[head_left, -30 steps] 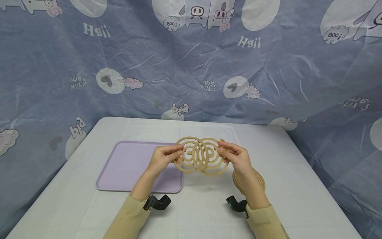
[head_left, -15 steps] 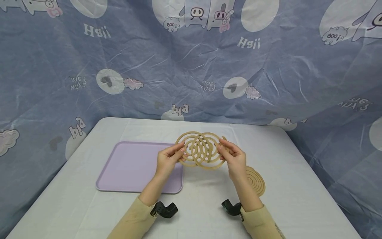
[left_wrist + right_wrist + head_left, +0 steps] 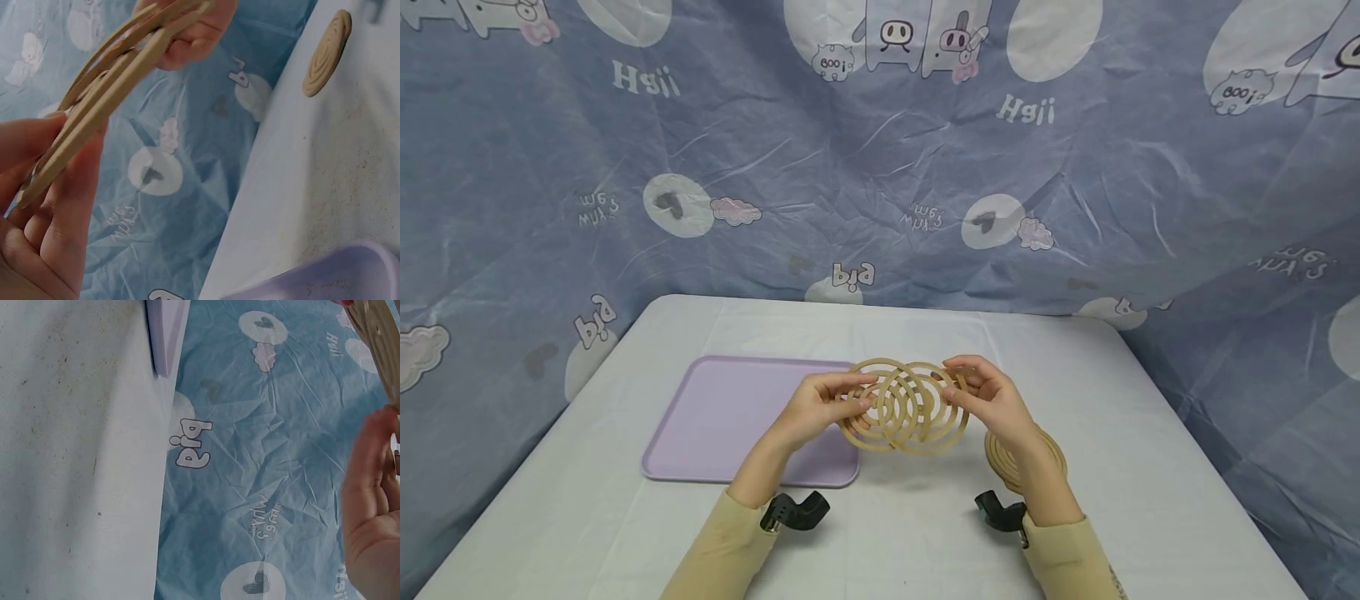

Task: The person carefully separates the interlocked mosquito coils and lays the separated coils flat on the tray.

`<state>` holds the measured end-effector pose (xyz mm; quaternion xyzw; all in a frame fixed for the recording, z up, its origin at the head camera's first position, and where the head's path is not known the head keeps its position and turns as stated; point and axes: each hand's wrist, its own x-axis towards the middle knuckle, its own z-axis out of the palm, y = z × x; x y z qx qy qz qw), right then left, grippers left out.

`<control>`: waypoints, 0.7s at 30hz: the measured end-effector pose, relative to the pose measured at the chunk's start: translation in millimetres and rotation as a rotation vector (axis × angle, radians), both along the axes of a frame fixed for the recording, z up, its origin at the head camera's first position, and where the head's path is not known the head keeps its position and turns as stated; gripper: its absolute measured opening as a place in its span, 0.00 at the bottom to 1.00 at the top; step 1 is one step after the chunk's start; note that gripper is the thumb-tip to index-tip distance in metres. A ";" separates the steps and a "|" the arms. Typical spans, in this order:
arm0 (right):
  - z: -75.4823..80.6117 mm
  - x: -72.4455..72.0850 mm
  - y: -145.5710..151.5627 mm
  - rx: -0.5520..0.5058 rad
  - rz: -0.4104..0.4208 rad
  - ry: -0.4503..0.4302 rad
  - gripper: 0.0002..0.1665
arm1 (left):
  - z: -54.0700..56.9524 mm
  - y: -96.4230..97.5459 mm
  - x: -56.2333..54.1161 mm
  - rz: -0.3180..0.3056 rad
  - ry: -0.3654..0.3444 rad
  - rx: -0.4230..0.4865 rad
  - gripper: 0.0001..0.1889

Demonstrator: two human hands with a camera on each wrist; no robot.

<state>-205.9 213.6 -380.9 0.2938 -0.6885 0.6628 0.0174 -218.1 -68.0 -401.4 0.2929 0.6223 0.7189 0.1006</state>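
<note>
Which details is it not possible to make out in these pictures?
Head view: part of the flat tan round coil on the white table, hidden by the right forearm.
Left wrist view: most of the lilac rectangular tray, cut off by the bottom edge.
Right wrist view: overlapping tan spirals, cut off by the right edge; dark specks, too small.

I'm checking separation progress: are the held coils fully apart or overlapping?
Overlapping: the head view shows the coils crossing each other midway.
</note>
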 end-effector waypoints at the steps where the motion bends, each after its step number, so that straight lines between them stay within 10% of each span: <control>1: -0.4 0.1 0.9 0.027 0.015 0.010 0.19 | 0.4 -0.2 0.4 -0.006 0.003 -0.014 0.20; 12: -0.5 1.3 -4.8 0.152 -0.126 -0.037 0.16 | 2.1 3.6 1.9 0.039 0.040 -0.050 0.21; 21: 0.3 1.8 -10.8 0.035 -0.302 -0.069 0.18 | 0.1 13.5 1.9 0.165 0.061 0.154 0.21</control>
